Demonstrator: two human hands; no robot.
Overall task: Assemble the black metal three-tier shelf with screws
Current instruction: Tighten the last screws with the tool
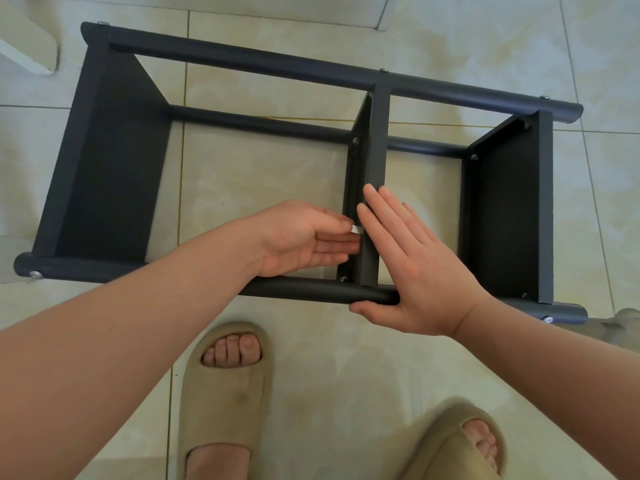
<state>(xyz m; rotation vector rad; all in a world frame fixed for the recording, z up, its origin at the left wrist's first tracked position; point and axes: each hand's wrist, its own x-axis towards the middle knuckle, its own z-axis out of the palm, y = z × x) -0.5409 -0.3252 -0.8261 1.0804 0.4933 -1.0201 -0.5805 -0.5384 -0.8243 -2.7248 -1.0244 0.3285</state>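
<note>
The black metal shelf (114, 161) lies on its side on the tiled floor, with three tier panels fixed between round black posts. Screw heads show at the joints, one of them (355, 141) on the middle tier. My right hand (412, 268) lies flat with straight fingers against the middle tier panel (375, 140), its thumb under the near post (311, 289). My left hand (304, 237) reaches in from the left and pinches a small white piece (356, 230) between thumb and fingertip, right at the panel's edge.
My two feet in beige slippers (221, 393) stand on the tiles just in front of the shelf. A white object (31, 46) sits at the upper left corner. A grey blurred thing (623, 327) lies at the right edge beside the shelf's end.
</note>
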